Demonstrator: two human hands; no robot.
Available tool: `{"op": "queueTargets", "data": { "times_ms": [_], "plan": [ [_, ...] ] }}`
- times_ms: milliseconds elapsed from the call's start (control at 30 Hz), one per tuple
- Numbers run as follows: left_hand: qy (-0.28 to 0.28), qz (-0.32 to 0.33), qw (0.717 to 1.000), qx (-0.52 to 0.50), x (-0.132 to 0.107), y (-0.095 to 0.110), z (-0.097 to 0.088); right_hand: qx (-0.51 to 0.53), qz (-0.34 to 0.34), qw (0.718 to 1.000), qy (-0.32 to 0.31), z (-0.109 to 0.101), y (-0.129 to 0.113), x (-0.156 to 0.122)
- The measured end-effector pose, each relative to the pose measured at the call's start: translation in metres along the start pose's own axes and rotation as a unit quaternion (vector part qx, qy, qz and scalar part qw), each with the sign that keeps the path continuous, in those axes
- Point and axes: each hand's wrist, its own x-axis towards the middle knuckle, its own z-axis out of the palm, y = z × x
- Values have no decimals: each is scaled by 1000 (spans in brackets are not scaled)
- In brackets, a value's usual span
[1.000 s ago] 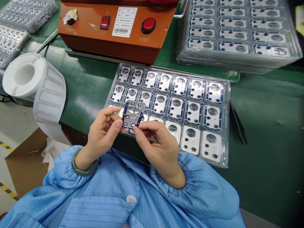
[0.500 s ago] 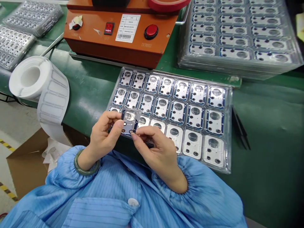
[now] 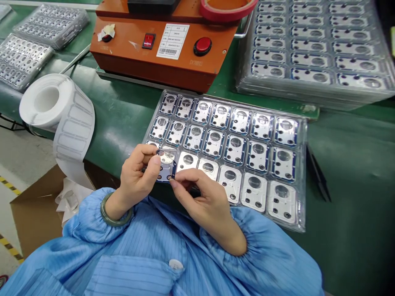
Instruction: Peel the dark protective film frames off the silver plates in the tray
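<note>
Carefully, I hold a small blue-edged plate (image 3: 166, 169) just above the near left corner of the clear plastic tray (image 3: 304, 176), and handling this one piece looks like the step in hand. My left hand (image 3: 135, 174) is closed in a pinch, with its thumb and fingers on the plate's left side. My right hand (image 3: 205, 197) curls in from below, its index fingertip (image 3: 171, 183) against the plate's lower edge, though I cannot tell whether that hand truly grips. Other plates sit in rows in the tray, the far ones blue-edged and the nearest ones bare and silvery. Beyond the tray stands an orange control box (image 3: 160, 70), past its far right corner lies a stack of filled trays (image 3: 314, 88), to its left lies a roll of white labels (image 3: 69, 115), and just off its right edge lie black tweezers (image 3: 317, 176). I judge that the next move calls for steady fingertips, since the plate is so small.
</note>
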Motion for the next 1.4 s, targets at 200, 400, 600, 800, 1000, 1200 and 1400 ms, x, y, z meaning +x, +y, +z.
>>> {"op": "queueTargets", "data": {
  "times_ms": [200, 400, 600, 800, 1000, 1200, 1400],
  "plan": [
    [39, 34, 997, 63, 2, -1, 0, -7, 2, 1000, -9, 0, 0, 1],
    [75, 52, 989, 115, 3, 0, 1, -18, -18, 999, -21, -2, -3, 2],
    [81, 41, 988, 121, -1, -3, 1, -27, -35, 999, -21, -4, -3, 3],
    [99, 43, 986, 127, 0, -6, 3, -47, -61, 997, 5, -3, -2, 1],
    [81, 31, 989, 116, 1, -5, 4, -97, -117, 988, 35, 0, 3, -3],
    [80, 12, 991, 109, 2, -4, 5, -35, -40, 992, 118, 3, 8, -11],
    [104, -6, 989, 104, 2, -2, 5, -65, -14, 997, 27, -1, 0, -1]
  ]
}}
